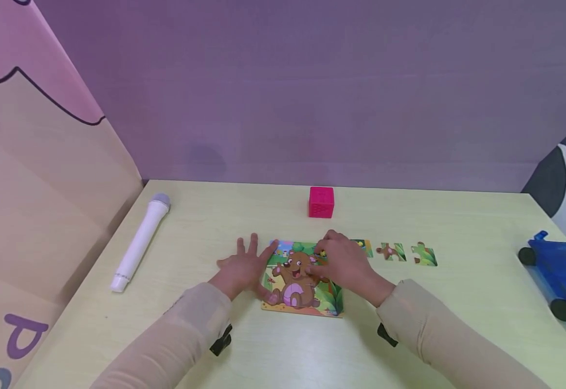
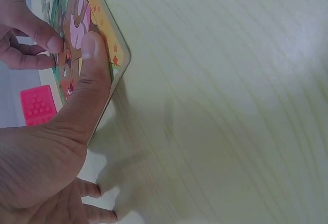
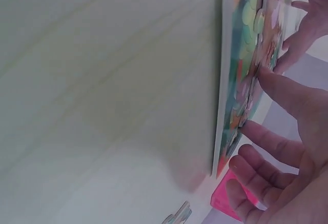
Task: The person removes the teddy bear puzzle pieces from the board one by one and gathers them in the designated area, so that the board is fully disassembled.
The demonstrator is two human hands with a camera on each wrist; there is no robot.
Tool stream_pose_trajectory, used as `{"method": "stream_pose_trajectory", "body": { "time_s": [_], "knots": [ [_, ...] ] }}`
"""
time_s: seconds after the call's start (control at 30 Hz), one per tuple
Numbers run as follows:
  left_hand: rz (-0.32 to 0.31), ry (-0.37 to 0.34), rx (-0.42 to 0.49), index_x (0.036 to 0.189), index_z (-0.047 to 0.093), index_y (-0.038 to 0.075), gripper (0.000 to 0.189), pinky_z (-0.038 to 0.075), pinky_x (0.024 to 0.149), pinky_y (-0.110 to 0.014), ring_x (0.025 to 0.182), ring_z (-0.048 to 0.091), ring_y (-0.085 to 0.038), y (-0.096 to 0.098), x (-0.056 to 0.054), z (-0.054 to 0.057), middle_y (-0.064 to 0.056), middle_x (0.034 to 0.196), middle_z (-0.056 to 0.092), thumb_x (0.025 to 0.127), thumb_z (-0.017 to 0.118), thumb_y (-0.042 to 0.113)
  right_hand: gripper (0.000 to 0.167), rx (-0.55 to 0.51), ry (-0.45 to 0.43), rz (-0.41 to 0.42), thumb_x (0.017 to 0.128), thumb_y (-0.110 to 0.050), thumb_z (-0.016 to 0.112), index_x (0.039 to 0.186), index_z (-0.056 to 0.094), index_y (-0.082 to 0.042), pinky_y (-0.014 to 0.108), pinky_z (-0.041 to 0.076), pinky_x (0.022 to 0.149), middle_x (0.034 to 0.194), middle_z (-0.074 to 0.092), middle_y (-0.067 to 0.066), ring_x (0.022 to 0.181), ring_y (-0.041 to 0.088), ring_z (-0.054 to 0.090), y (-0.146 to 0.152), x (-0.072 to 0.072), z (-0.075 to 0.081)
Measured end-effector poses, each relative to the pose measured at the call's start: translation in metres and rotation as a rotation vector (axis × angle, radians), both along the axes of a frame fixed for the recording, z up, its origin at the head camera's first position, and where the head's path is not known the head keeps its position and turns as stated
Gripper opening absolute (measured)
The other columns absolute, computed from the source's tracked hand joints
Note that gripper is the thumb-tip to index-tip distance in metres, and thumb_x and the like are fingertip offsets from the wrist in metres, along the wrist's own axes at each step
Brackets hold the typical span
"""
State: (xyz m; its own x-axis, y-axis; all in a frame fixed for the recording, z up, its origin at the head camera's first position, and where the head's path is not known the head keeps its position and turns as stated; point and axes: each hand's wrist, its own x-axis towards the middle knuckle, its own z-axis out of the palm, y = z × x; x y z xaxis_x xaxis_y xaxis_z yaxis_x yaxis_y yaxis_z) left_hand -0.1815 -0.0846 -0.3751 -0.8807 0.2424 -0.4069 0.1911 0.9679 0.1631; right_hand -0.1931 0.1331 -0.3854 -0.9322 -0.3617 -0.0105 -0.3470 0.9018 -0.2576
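Saw bear puzzle (image 1: 302, 286) flat on table (image 1: 292, 351), bear's head toward 12, long axis unclear. Lay at 3 o'clock of spread left hand (image 1: 245, 270), partly under right hand (image 1: 345, 263), thumb and forefinger touching toward 1 o'clock; couldn't tell if pinching.

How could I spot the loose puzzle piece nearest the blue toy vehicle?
On the pale table, find the bear puzzle near the middle. From there, look past the person's right hand, toward the blue toy vehicle at the right edge. The loose puzzle piece ends a short row there: it is mostly green, while the neighbouring piece on its left shows more brown.
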Motion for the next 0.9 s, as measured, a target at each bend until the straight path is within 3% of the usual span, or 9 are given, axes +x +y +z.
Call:
{"method": "stream_pose_trajectory", "body": {
  "time_s": [0.4, 0.9],
  "knots": [
    [-0.003, -0.009, -0.008, 0.164, 0.018, 0.027, 0.122, 0.038, 0.097, -0.077, 0.151, 0.01, -0.05, 0.0, -0.001, 0.0, -0.022, 0.168, 0.007, 0.07, 0.09, 0.053, 0.043, -0.023, -0.047, 0.006, 0.081, -0.037, 0.087, 0.098, 0.063, -0.006, 0.034, 0.049, 0.066, 0.094, 0.057, 0.004, 0.079, 0.02, 0.053, -0.001, -0.006, 0.003],
    [0.002, -0.006, -0.006, 0.164, 0.019, 0.027, 0.121, 0.038, 0.098, -0.077, 0.151, 0.01, -0.05, 0.0, -0.001, -0.001, -0.021, 0.168, 0.008, 0.069, 0.091, 0.051, 0.03, -0.045, -0.107, 0.033, 0.083, -0.028, 0.086, 0.095, 0.071, -0.005, 0.037, 0.053, 0.072, 0.103, 0.058, 0.008, 0.083, 0.021, 0.057, 0.001, -0.018, 0.007]
  ]
}}
